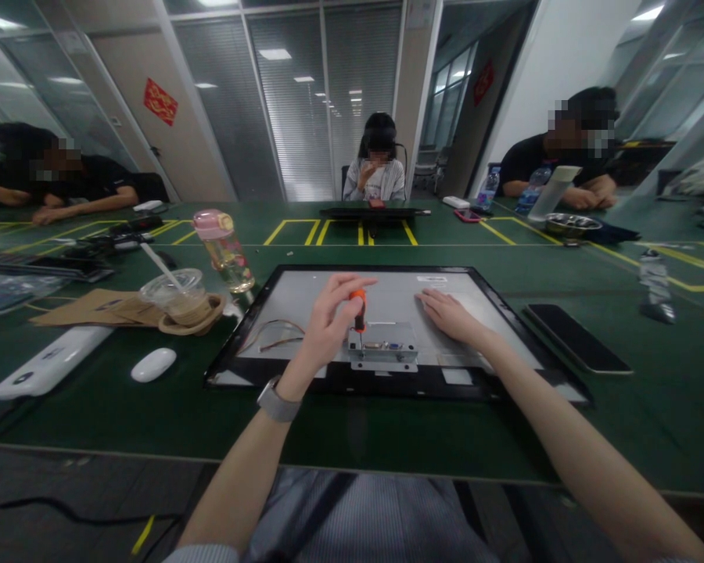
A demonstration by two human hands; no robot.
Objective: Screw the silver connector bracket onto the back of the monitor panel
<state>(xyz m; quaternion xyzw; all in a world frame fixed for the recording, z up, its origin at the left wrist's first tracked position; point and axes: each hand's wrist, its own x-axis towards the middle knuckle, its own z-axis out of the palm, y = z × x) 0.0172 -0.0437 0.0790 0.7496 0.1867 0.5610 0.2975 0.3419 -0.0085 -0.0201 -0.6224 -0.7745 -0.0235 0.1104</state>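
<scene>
My left hand [332, 317] grips the orange and black handle of a screwdriver [358, 305]. The screwdriver stands upright, its tip down at the left part of a metal bracket [384, 356] that carries a blue video port and other connectors. This bracket sits on the back of a flat display panel [287, 293] with a black frame, lying face down on the table. My right hand [449, 314] rests flat on the panel's silver back, right of the bracket, fingers stretched out and holding nothing. Thin loose cables [278, 332] lie on the panel's left side.
Left of the panel are a pink-lidded bottle [226, 254], a plastic cup [181, 297] in a cardboard holder, a white mouse [153, 365] and a white power bank [52, 363]. A black phone [578, 338] lies to the right. Several people sit around the green table [387, 438].
</scene>
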